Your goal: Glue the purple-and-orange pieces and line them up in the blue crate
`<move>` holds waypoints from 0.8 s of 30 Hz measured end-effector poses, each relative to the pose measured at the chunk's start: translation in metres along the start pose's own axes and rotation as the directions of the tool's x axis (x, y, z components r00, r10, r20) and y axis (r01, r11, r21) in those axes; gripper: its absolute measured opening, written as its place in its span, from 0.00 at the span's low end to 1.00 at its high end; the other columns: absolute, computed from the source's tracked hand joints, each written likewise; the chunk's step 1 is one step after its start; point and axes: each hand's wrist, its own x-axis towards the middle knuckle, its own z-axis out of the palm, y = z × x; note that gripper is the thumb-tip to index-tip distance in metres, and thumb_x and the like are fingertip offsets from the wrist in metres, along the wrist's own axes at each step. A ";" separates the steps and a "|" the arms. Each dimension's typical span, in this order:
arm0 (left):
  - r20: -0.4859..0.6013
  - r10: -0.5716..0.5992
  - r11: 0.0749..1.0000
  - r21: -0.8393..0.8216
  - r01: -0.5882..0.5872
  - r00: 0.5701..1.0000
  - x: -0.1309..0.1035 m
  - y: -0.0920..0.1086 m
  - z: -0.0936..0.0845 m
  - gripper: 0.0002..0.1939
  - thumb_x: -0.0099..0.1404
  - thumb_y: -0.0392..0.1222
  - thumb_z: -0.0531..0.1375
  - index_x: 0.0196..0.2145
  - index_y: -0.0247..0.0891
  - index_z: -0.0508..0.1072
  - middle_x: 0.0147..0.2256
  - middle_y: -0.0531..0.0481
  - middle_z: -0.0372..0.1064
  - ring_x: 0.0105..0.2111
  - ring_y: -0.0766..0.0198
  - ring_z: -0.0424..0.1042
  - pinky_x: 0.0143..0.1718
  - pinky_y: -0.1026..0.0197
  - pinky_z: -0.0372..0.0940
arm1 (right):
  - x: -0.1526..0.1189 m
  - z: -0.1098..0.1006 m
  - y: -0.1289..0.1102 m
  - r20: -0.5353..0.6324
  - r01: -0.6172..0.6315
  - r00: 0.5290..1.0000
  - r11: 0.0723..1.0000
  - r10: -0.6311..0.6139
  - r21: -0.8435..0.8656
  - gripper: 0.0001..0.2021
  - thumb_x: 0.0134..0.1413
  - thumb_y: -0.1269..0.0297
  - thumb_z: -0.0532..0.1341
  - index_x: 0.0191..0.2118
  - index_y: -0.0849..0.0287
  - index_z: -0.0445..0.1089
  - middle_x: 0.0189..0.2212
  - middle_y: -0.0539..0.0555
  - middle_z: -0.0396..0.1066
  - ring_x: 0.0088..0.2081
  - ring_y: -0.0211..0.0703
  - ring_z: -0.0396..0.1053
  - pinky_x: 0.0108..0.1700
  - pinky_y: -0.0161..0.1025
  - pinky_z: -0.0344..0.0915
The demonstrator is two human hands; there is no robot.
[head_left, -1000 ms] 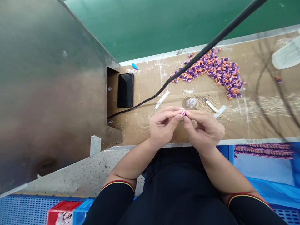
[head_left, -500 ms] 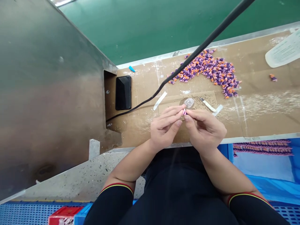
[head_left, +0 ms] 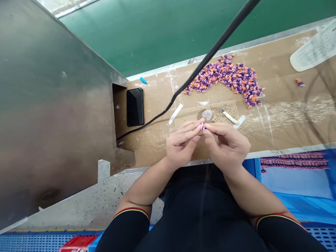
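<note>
Between the fingertips of both hands is a small pink and purple piece (head_left: 203,126), partly covered by the fingers. My left hand (head_left: 182,142) is closed on it from the left, its fingers held together. From the right, my right hand (head_left: 228,144) pinches the same piece with thumb and index finger. Just beyond the fingertips sits a small round clear container (head_left: 207,115) on a cardboard pad. A craft knife (head_left: 229,116) with a pale wrapped handle lies right of it. Farther back spreads a heap of small purple, pink and orange figures (head_left: 228,75).
A black cable (head_left: 193,75) crosses above the cardboard-covered table. A phone (head_left: 135,106) and a blue cap-like piece (head_left: 143,80) lie left, beside a metal box (head_left: 60,105). One loose figure (head_left: 300,82) and a white plastic basket (head_left: 312,52) are right. A blue crate (head_left: 296,182) stands below.
The camera view has shifted slightly, so the table things appear a little farther left. Both hands keep hold of the small piece, which looks slightly turned.
</note>
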 end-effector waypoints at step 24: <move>-0.064 -0.149 0.988 -0.062 0.145 0.987 -0.004 0.000 0.005 0.13 0.77 0.42 0.65 0.56 0.53 0.84 0.55 0.44 0.82 0.55 0.52 0.84 0.56 0.50 0.82 | -0.001 -0.004 0.000 0.052 -0.018 0.999 1.000 0.017 0.012 0.07 0.68 0.69 0.68 0.47 0.50 0.83 0.40 0.52 0.86 0.41 0.47 0.85 0.45 0.45 0.84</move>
